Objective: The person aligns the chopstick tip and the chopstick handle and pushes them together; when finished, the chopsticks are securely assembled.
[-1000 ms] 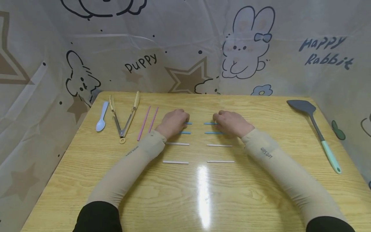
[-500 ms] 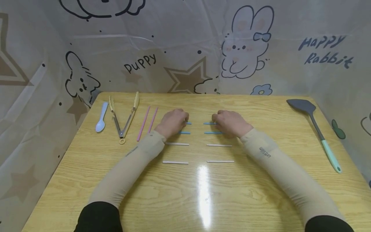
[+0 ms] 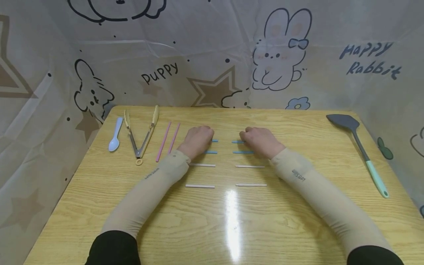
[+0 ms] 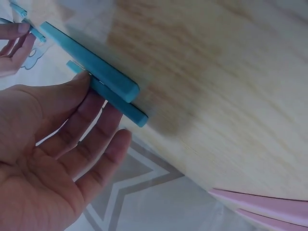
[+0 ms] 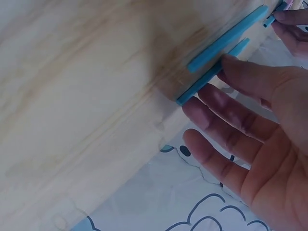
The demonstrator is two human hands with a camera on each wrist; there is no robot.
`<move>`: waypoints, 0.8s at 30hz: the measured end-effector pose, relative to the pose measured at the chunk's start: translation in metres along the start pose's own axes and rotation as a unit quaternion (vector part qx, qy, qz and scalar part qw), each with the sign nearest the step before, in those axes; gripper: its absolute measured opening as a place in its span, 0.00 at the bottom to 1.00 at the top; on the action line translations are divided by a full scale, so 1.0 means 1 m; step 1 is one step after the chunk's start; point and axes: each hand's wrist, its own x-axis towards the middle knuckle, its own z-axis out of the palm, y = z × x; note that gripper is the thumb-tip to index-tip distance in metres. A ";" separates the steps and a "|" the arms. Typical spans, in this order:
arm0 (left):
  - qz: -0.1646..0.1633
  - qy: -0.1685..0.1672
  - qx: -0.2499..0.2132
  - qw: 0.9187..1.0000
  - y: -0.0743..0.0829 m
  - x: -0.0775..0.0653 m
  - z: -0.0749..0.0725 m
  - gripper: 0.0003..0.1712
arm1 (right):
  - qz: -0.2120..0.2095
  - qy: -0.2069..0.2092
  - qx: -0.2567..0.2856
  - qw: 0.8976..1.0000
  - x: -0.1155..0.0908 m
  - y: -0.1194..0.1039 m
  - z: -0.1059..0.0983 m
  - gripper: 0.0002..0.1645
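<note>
In the head view my left hand (image 3: 197, 140) is over the left pair of short blue sticks, largely covering them. The left wrist view shows its thumb and fingertips pinching the farther blue stick (image 4: 126, 108), with the nearer blue stick (image 4: 91, 61) lying close alongside. My right hand (image 3: 262, 141) reaches over the right pair. Between thumb and fingers it pinches the farther blue stick (image 5: 198, 87), while the nearer blue stick (image 5: 225, 39) lies parallel on the wooden table. A gap of table separates the left pair's inner ends from the right pair's.
Several white sticks (image 3: 200, 186) lie nearer the body in two columns. Left of my left hand are two pink sticks (image 3: 163, 142), spread tongs (image 3: 141, 149) and a light blue spoon (image 3: 114, 140). A grey turner (image 3: 346, 121) with a mint handle rests at the right.
My right hand has shifted slightly left over the sticks. The left hand has hardly moved, and the sticks and utensils lie as before.
</note>
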 end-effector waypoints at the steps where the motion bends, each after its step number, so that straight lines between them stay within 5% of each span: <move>1: 0.001 -0.001 0.001 1.000 0.000 0.000 0.000 0.04 | 0.002 -0.002 0.000 1.000 0.000 0.000 0.000 0.06; 12: 0.016 -0.028 0.031 0.999 0.002 -0.005 -0.006 0.04 | 0.020 -0.039 -0.041 0.998 0.001 -0.005 0.002 0.14; 24: 0.019 0.001 0.025 1.000 -0.005 -0.007 -0.017 0.15 | 0.062 -0.052 0.012 0.997 -0.001 0.001 -0.016 0.11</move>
